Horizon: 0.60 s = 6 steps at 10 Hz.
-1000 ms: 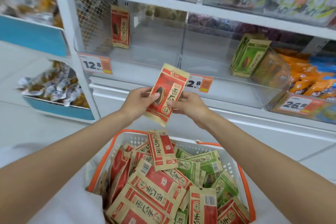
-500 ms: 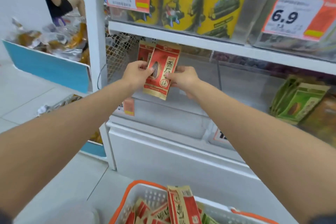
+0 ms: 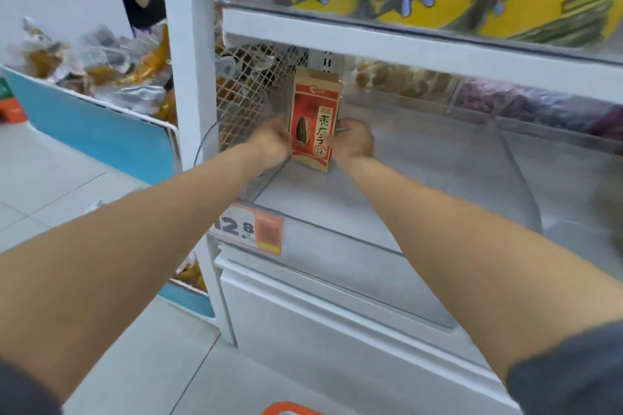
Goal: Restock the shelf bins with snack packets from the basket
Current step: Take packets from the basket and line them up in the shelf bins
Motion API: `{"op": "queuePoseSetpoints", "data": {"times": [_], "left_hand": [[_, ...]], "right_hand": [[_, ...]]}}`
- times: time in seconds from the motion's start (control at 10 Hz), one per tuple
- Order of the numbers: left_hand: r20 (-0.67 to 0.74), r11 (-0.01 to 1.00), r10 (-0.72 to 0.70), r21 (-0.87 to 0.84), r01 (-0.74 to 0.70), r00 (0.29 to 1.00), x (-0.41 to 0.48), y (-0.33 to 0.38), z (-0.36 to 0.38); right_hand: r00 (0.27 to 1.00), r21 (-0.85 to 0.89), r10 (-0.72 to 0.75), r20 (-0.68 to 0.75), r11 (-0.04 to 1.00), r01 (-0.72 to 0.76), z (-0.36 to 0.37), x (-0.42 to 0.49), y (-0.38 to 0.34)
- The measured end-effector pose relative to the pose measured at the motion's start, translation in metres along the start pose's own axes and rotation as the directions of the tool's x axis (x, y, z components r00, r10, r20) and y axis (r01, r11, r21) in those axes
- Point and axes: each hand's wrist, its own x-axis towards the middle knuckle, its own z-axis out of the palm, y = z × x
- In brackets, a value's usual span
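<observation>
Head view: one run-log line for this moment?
placing | red packet upright in bin | left hand, right hand hold its sides | basket at bottom edge

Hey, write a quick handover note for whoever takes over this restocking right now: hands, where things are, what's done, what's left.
Left hand pinches the left edge of the red and tan paper snack packet.
Right hand pinches its right edge.
The packet stands upright at the back left of the clear plastic shelf bin, a second similar packet apparently behind it.
Done: this one is practically placed.
Left: release it, then bring more from the orange-rimmed basket below, only its rim showing.
</observation>
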Motion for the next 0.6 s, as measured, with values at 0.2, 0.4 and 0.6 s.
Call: {"op": "queuePoseSetpoints", "data": {"times": [0.2, 0.4, 0.6], "left_hand": [[0.093, 0.999, -0.013, -0.036, 0.017, 0.996, 0.001, 0.001, 0.002], [0.118, 0.998, -0.028, 0.056, 0.021, 0.993, 0.007, -0.007, 0.001], [0.157, 0.99, -0.109, 0.102, 0.094, 0.982, 0.006, -0.009, 0.002]], "right_hand": [[0.999, -0.105, 0.019, 0.031, 0.994, -0.016, 0.014, 0.01, 0.0], [0.999, 0.017, 0.051, -0.003, 0.999, -0.051, 0.025, 0.009, 0.006], [0.999, 0.004, -0.037, 0.009, 0.999, 0.037, 0.026, 0.015, 0.012]]}}
